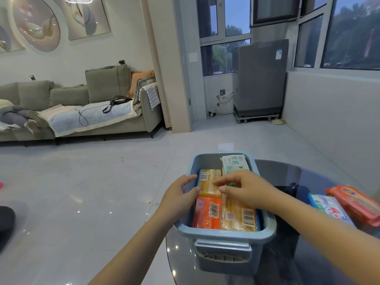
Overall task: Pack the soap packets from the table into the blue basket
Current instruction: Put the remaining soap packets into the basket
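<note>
The blue basket [225, 233] stands on a dark glass table [287, 254] and holds several soap packets. A yellow packet [207, 183] lies at the middle left, an orange one [206, 215] below it, a long yellow one [238, 217] at the front right, and a white-green one [234, 162] at the back. My left hand [181, 194] grips the basket's left rim beside the yellow packet. My right hand [244, 187] reaches into the basket, its fingertips pinching the yellow packet's right edge. On the table to the right lie a white packet [329, 208] and an orange packet [355, 202].
The table's round edge curves just left of the basket, with grey tiled floor [92, 192] beyond. A grey sofa [82, 103] stands at the far left, a covered appliance [261, 79] by the windows. A dark object [6, 221] sits at the left edge.
</note>
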